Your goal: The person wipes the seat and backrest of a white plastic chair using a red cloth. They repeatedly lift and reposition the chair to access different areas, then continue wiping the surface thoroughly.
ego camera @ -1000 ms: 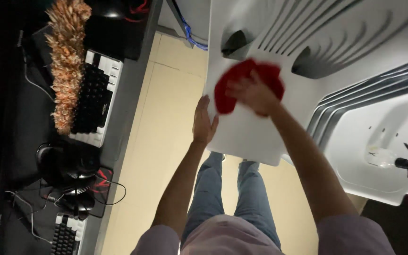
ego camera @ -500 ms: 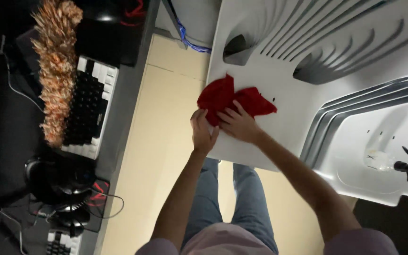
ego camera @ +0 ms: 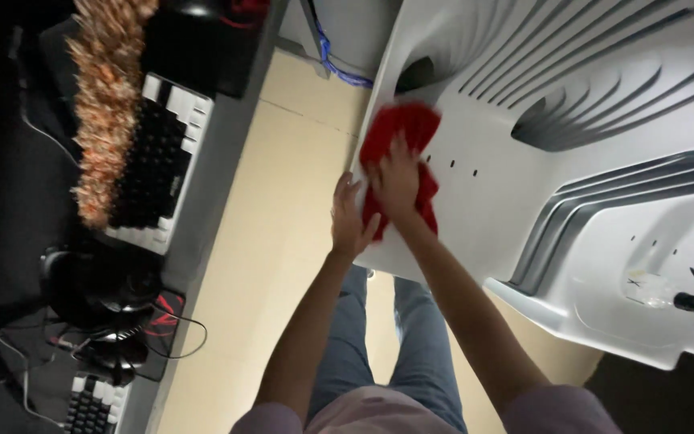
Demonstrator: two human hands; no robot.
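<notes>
**Red cloth pressed on the white panel's edge**

Far left of our hands, well apart from them, a desk carries a feather duster (ego camera: pixel 106 104), a keyboard (ego camera: pixel 154 161), headphones (ego camera: pixel 82 281) and a mouse (ego camera: pixel 118 354) on its pad. Between that desk and us runs a strip of bare beige floor (ego camera: pixel 259 241).

Our left hand (ego camera: pixel 351 221) comes next. Its fingers are spread and it rests flat against the near edge of the panel (ego camera: pixel 604 161), clamped on nothing, just beside the right hand.

Our right hand (ego camera: pixel 399 181) lies palm down on the cloth (ego camera: pixel 399 133), fingers together, pressing rather than pinching. The cloth bunches out above and below the palm and sits on the panel's left edge, just under a dark oval recess.

We judge the cloth light, soft and limp; it will fold and slide under the palm, so a flat press over its middle or a pinch on a bunched fold suits it. The panel looks like stiff, smooth moulded plastic, likely slippery, best steadied by its rim.

Right of the grip the panel runs on in ribbed grooves towards a sunken tray.
</notes>
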